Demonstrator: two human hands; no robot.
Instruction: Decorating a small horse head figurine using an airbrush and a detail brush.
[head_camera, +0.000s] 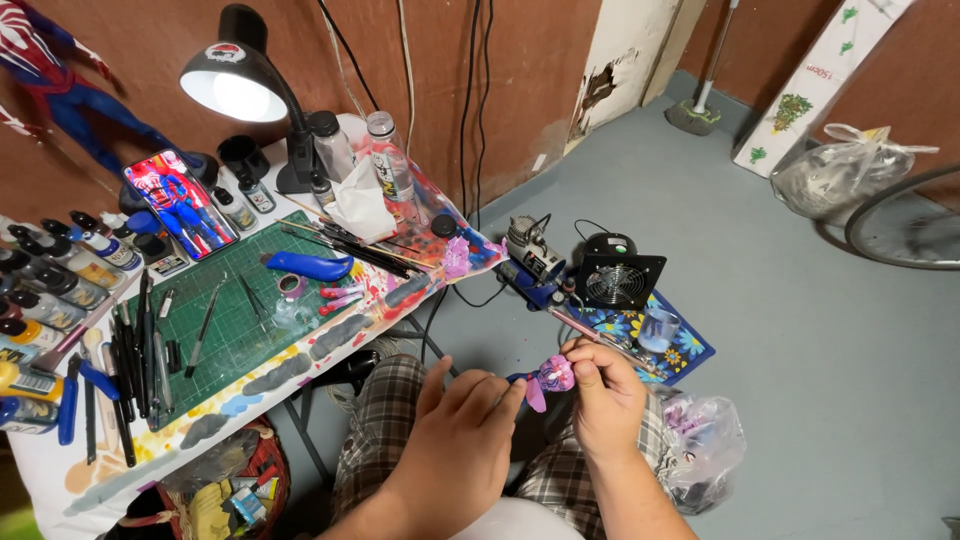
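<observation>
Over my lap, both hands hold a small figure part (551, 377), painted purple and pink with a blue end. My right hand (603, 397) pinches the pink side of it between thumb and fingers. My left hand (462, 432) grips the blue end with its fingertips. Below the hands are my knees in plaid shorts (390, 420). A thin rod (600, 343) runs just behind my right hand.
A paint-stained table (330, 340) at left carries a green cutting mat (235, 310), tools, paint bottles, a lit black desk lamp (245, 85) and a phone (178, 203). On the floor stand a small compressor (530, 255), a black fan (618, 278) and plastic bags (705, 445).
</observation>
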